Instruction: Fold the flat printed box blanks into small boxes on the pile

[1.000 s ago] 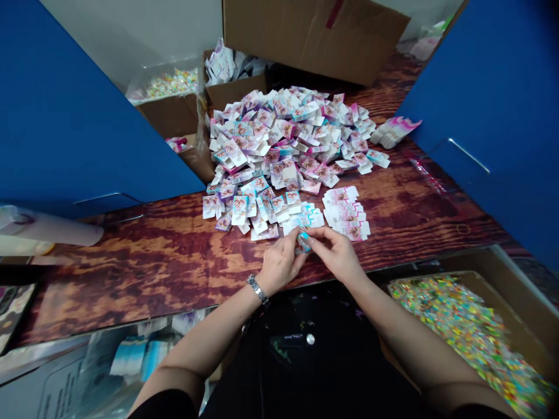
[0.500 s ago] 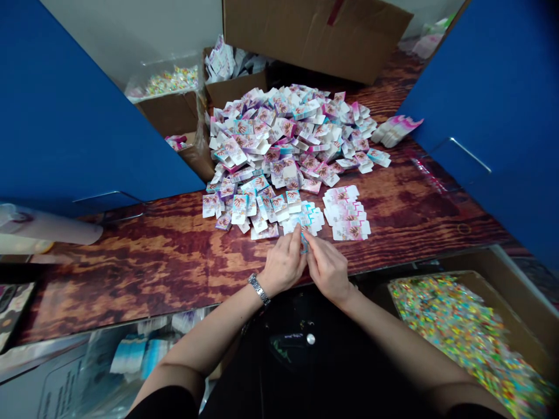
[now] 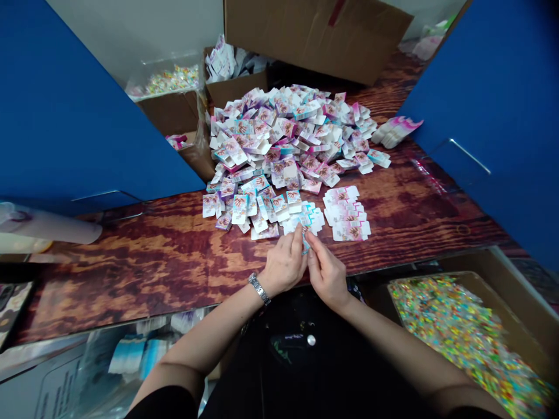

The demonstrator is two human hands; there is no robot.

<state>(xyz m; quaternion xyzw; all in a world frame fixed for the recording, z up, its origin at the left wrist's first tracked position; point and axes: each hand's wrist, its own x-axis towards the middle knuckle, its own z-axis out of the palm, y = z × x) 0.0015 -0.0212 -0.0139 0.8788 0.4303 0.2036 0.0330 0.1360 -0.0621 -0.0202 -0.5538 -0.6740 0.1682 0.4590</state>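
Observation:
My left hand (image 3: 283,263) and my right hand (image 3: 326,274) meet just off the near side of the table, pinching a small white and teal printed card (image 3: 305,243) between their fingertips. A silver wristwatch (image 3: 259,288) sits on my left wrist. Just beyond my fingers lies a loose spread of similar cards (image 3: 262,212), running back into a large heap of pink, teal and white cards (image 3: 283,139). A tidier overlapping row of cards (image 3: 345,214) lies beyond my right hand, apart from the heap.
The cards lie on a reddish-brown wood-grain table (image 3: 131,273). Blue panels with metal handles (image 3: 87,116) flank it. Cardboard boxes (image 3: 318,35) stand behind the heap. Low at right, a box (image 3: 463,331) holds many small multicoloured pieces. A paper roll (image 3: 43,226) lies at left.
Both hands have drawn back slightly toward me, still holding the card. My right hand has turned more upright, and the card now stands more steeply between my fingertips.

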